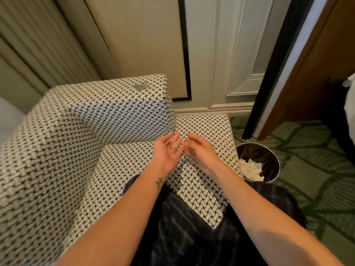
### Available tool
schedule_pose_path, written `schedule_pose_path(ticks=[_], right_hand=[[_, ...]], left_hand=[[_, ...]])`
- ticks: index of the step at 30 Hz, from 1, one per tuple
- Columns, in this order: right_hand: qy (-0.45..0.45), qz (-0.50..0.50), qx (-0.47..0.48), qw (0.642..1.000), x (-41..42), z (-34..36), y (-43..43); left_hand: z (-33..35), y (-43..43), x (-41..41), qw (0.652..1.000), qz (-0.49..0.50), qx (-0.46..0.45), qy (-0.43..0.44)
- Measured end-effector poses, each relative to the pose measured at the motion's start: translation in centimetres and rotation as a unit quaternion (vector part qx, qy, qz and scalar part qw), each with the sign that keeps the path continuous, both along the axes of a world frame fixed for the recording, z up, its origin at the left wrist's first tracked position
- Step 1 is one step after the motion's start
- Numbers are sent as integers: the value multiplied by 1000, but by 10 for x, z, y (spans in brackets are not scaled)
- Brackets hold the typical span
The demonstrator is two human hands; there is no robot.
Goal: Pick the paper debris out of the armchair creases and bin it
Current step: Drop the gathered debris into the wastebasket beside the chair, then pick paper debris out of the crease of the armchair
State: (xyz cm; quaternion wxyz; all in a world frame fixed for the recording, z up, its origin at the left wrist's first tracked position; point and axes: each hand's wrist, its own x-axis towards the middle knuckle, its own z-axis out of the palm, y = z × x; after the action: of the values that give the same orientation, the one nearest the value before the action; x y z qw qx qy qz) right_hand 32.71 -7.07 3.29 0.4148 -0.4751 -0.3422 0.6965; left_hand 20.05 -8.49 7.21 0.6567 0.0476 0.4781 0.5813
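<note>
Both hands are over the armchair [76,150] seat, right by the crease where the cushion meets the arm. The left hand [167,150] is palm-up with its fingers [175,141] loosely spread. The right hand [199,148] is palm-down, fingertips against the left ones, too blurry to tell if it's pinching anything. White paper scraps [249,170] sit in the round bin [276,160] on the carpet [307,169] beside the chair.

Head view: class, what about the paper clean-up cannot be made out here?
- Head view: whether the right hand pinches a scrap; its fingertips blur against the left hand.
- Head view: the armchair seat beneath both hands, covered by them.
- Head view: what lies under the white paper in the bin.
- Head view: what the pale patch is; blurred and small.
</note>
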Motion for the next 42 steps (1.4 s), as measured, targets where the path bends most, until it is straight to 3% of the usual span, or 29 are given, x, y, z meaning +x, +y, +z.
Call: schedule_pose_path(ticks=[6,12,22,25,37,42], right_hand=[[-24,114,39,992,-110,20,-29],[-98,279,101,950,-205,40,-46],[-267,460,214,819,-291,6,-71],[-286,468,232,803,-297,-7,-66],[-323,450,238,798,-337,-48,-26],[-367,435,272,776,-349,-63,-11]], left_hand=[[10,-51,-108,991,124,-17,-36],[10,-104,-193,969,234,-29,-72],[-41,-155,-258,941,306,-123,-74],[-54,-157,-259,944,289,-138,-75],[-89,-127,-274,937,289,-160,-113],[-93,-118,-282,941,272,-157,-122]])
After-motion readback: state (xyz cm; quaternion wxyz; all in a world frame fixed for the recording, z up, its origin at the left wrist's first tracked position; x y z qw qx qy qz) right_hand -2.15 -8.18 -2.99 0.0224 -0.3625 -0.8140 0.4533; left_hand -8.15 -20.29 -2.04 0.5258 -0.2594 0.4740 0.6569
